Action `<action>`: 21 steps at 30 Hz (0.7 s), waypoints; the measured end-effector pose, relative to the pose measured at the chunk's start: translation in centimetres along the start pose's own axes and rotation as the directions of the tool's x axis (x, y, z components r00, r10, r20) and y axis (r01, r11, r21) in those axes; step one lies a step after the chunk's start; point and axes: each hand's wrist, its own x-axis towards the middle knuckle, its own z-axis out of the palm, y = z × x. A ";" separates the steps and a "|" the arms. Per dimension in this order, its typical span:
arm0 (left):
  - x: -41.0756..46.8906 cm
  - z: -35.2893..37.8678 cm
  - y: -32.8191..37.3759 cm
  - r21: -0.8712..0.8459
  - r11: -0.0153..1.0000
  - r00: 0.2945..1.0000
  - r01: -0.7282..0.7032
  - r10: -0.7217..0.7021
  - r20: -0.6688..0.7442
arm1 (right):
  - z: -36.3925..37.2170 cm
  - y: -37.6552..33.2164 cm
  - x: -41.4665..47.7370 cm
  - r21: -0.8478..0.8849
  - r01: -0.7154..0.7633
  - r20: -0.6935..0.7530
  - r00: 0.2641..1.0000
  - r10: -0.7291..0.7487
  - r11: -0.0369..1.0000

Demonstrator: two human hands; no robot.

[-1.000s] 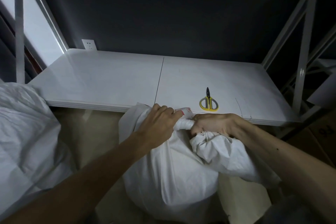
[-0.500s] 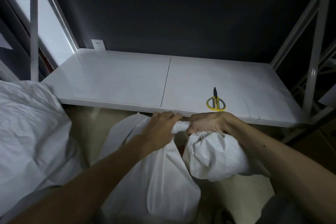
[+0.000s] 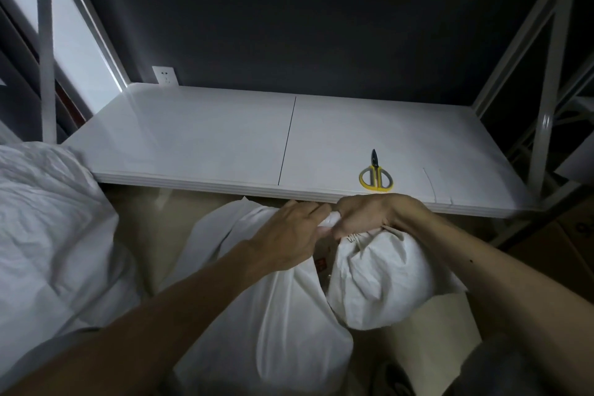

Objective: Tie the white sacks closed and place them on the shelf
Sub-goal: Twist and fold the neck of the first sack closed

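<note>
Backing wall (image 3: 321,10): dark, fills the view toward 12 o'clock behind everything.
Shelf (image 3: 209,138): a white board in two panels with a thin seam down the middle, lying across the centre; its near edge runs just beyond the hands.
Rack frame (image 3: 543,125): white metal uprights and braces at 3 o'clock of the shelf, with more posts at 9 o'clock.
Second sack (image 3: 48,235): crumpled white fabric heaped at 9 o'clock, below shelf level, apart from both hands.
White sack (image 3: 266,325): not on the shelf; it hangs below the shelf's near edge at 6 o'clock. Its top is twisted into a tight roll between the hands, and a rounded bulge sits under the right wrist at 4 o'clock of the roll. A patch of red print shows in the fold between the two lobes.
Left hand (image 3: 289,235): reaching in from 7 o'clock, fingers (image 3: 308,212) curled over the twisted roll and clamped on it.
Right hand (image 3: 369,214): coming from 4 o'clock, knuckles up, fingers tucked under and gripping the same roll, touching the left hand's fingertips.
Scissors (image 3: 376,175): yellow handles, dark blades closed and pointing to 12 o'clock, flat on the shelf at 12 o'clock of the right hand.
Wall socket (image 3: 165,75): white plate at the shelf's far left corner, about 11 o'clock.
</note>
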 end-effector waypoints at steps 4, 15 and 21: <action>0.5 0.1 0.8 -0.110 0.988 0.991 0.109 -0.100 0.087 | 0.7 0.9 -0.2 -0.370 -0.132 -0.260 0.965 0.034 0.919; 2.0 -1.8 0.1 -0.479 0.814 0.942 0.328 -0.319 0.103 | 6.8 1.1 -0.7 -0.546 -0.459 -0.817 0.477 -0.325 0.701; 3.1 -2.0 -0.2 -0.626 0.668 0.901 0.403 -0.411 0.142 | 8.0 2.0 -0.1 -0.621 -0.529 -0.779 0.501 -0.378 0.578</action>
